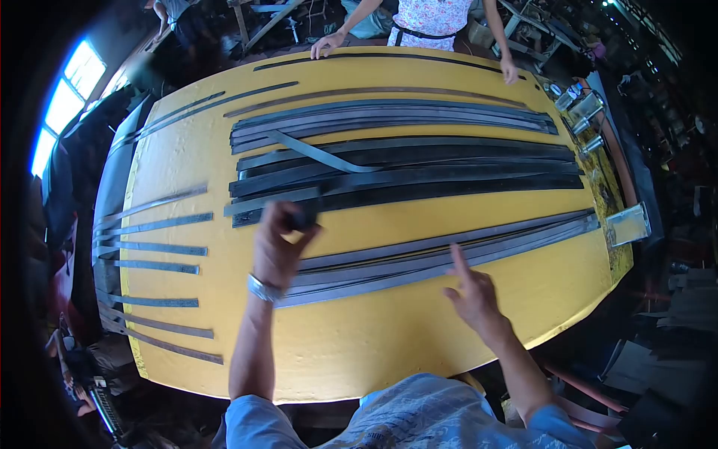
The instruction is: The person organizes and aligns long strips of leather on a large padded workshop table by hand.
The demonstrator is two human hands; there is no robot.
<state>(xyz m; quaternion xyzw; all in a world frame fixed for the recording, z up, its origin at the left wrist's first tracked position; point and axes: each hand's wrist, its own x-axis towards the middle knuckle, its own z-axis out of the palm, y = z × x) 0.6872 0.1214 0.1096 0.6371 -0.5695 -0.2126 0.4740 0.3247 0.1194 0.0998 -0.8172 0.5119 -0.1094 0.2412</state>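
Over the yellow table (359, 352), my left hand (280, 243) is closed round a small dark object (305, 215), blurred by motion. Behind that hand lie stacked dark strips (419, 172), with one loose grey-green strip (318, 153) slanting across them. My right hand (475, 295) has its index finger stretched out and its thumb apart, holding nothing. It is at the near edge of the front bundle of grey strips (434, 258); whether it touches them I cannot tell. A further bundle of grey strips (389, 116) lies beyond the dark ones.
Several short strips (164, 222) extend over the table's left side. Across the table a co-worker (430, 22) has both hands near a thin dark strip (389, 56). Metal clamps and a clear block (628, 224) stand along the right edge. Another person (176, 15) is at the far left.
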